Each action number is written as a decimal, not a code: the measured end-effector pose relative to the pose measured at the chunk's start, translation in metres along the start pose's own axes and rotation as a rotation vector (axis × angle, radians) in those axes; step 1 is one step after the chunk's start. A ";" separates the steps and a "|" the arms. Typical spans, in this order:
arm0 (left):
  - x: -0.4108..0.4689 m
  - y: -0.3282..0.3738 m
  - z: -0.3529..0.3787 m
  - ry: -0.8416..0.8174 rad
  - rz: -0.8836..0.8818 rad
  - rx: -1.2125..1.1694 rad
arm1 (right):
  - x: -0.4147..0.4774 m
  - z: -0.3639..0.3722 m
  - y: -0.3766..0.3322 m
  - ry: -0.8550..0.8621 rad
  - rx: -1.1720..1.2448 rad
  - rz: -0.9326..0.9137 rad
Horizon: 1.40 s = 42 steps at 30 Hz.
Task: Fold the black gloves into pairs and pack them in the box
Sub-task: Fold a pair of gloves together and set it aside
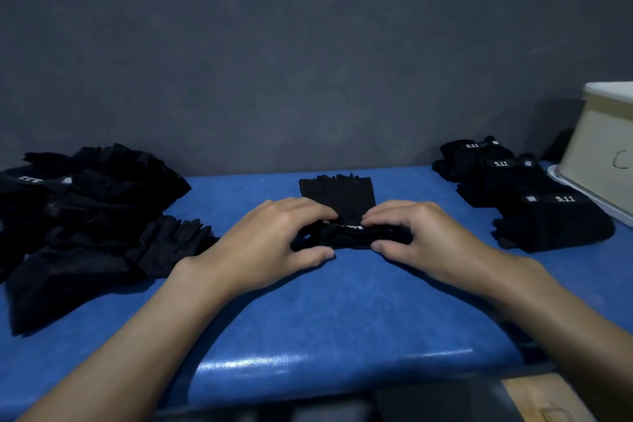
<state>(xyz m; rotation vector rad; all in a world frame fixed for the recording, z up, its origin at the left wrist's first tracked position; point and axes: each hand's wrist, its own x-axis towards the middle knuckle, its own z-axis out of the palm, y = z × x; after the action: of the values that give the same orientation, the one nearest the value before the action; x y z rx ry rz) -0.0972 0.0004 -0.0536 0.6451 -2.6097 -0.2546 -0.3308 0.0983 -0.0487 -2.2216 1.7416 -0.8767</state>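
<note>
A black fingerless glove pair (pixel 339 197) lies flat in the middle of the blue table (pixel 308 312), fingers pointing away from me. Its near cuff end is rolled up. My left hand (pixel 270 240) pinches the left part of that cuff between thumb and fingers. My right hand (pixel 421 233) pinches the right part the same way. A loose pile of unfolded black gloves (pixel 85 212) covers the table's left side. Three folded glove pairs (pixel 527 195) with white 5.11 labels lie in a row on the right. The cream box (pixel 603 144) stands at the far right.
The box sits on a white tray (pixel 582 197) whose rim shows beside the folded pairs. A dark grey wall (pixel 308 44) runs right behind the table. Below the table's near edge, dark objects and a brown board (pixel 544 401) show.
</note>
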 end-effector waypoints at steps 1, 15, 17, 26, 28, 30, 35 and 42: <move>0.000 0.000 0.001 0.006 0.011 0.004 | 0.000 0.000 -0.001 0.005 -0.023 -0.005; 0.000 0.004 0.000 0.107 0.035 -0.013 | 0.000 -0.009 -0.019 0.043 0.122 0.169; 0.001 0.004 0.001 0.123 0.007 -0.060 | 0.001 -0.010 -0.018 0.053 0.191 0.187; 0.004 0.014 0.002 0.225 -0.149 -0.542 | -0.003 -0.017 -0.015 0.048 0.489 0.156; 0.006 0.015 0.006 0.249 -0.191 -0.594 | -0.001 -0.010 -0.011 0.090 0.510 0.143; 0.008 0.015 0.010 0.282 -0.233 -0.607 | 0.002 -0.003 -0.008 0.149 0.471 0.162; 0.013 0.012 0.017 0.365 -0.376 -0.611 | 0.011 0.010 -0.004 0.268 0.352 0.211; 0.014 0.012 0.018 0.370 -0.439 -0.611 | 0.022 0.024 0.001 0.354 0.299 0.304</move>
<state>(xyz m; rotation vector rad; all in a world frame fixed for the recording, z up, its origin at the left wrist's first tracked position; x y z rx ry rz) -0.1220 0.0056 -0.0612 0.9170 -1.8682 -0.9245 -0.3149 0.0724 -0.0610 -1.6360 1.8742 -1.4066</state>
